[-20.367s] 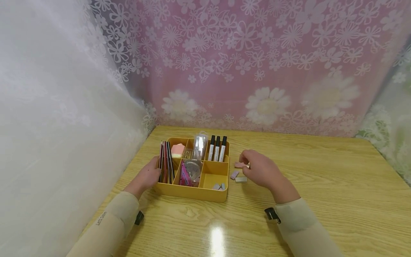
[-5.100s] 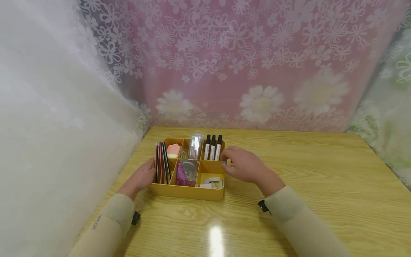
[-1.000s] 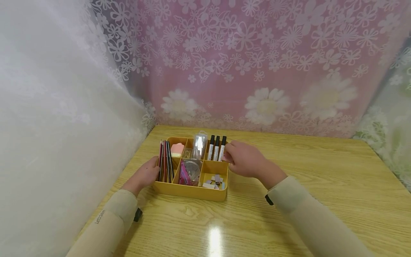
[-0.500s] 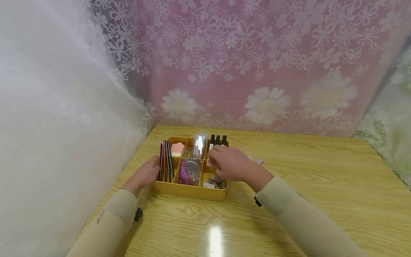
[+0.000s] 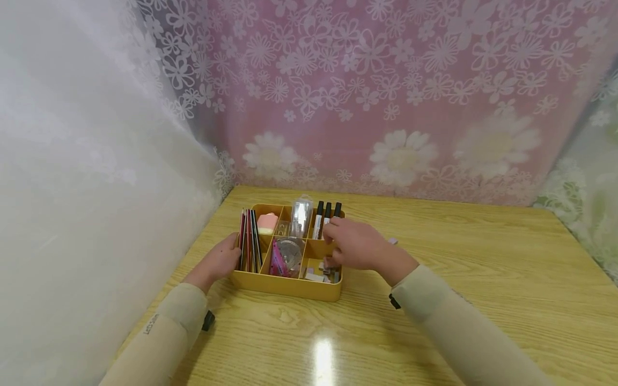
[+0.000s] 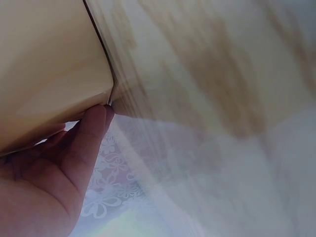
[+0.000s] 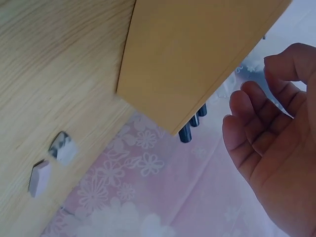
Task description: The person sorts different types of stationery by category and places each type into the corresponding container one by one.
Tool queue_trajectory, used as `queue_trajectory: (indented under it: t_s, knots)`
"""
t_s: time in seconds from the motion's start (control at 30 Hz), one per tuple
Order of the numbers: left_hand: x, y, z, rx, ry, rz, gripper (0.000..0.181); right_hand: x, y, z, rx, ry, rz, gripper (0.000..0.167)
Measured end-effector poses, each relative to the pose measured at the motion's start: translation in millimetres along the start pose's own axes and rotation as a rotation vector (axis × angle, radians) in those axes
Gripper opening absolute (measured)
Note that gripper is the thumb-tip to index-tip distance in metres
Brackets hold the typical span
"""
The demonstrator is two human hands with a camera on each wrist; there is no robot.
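Note:
My left hand [image 5: 221, 261] grips the left side of a yellow divided desk organizer [image 5: 287, 286]; the left wrist view shows the thumb against its outer wall. Over the front right compartment hovers my right hand [image 5: 359, 245], fingers loosely bent and parted, with nothing between them in the right wrist view. Just under those fingers is a small pinkish eraser-like block [image 5: 329, 262]. Several more small blocks [image 5: 315, 277] lie in that compartment. On the table to the right, the right wrist view shows a pale lilac block [image 7: 40, 178] and a whitish block [image 7: 63, 148].
Other compartments hold pencils [image 5: 248, 241], a peach-coloured item [image 5: 267, 223], a clear plastic case [image 5: 301, 217], black-capped markers [image 5: 318, 220] and a pink printed item [image 5: 277, 260] beside a clear round thing. A floral curtain [image 5: 401, 107] hangs behind the table.
My right hand carried a pink block from the organizer's right rim over the front right compartment, then parted its fingers and let go. The left hand stays put.

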State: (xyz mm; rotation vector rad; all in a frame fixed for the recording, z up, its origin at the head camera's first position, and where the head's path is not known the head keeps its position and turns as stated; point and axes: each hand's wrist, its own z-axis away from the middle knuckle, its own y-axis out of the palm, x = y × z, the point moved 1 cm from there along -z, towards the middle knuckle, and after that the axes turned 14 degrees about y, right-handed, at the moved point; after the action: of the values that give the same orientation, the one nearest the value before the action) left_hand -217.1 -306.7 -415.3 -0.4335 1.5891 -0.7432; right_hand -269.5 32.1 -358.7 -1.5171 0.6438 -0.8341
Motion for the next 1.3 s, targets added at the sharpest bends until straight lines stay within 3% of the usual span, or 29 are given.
queue_trajectory:
  t_s: [0.23, 0.63, 0.97, 1.3]
  knots:
    - [2.3, -0.1, -0.1, -0.001, 0.005, 0.007, 0.051, -18.5, -2.9, 1.0, -0.008, 0.019, -0.014, 0.021]
    - [-1.0, -1.0, -0.9, -0.008, 0.004, 0.009, 0.05, -62.9, -9.4, 2.7, 0.007, 0.122, -0.008, 0.013]
    - [-0.3, 0.1, -1.4, -0.001, 0.002, -0.014, 0.052, -102.1, 12.1, 2.6, 0.13, 0.226, -0.001, 0.018]
    - [-0.5, -0.4, -0.7, 0.0, -0.007, -0.013, 0.052, -117.6, 28.4, -5.4, 0.208, 0.272, -0.016, 0.023]
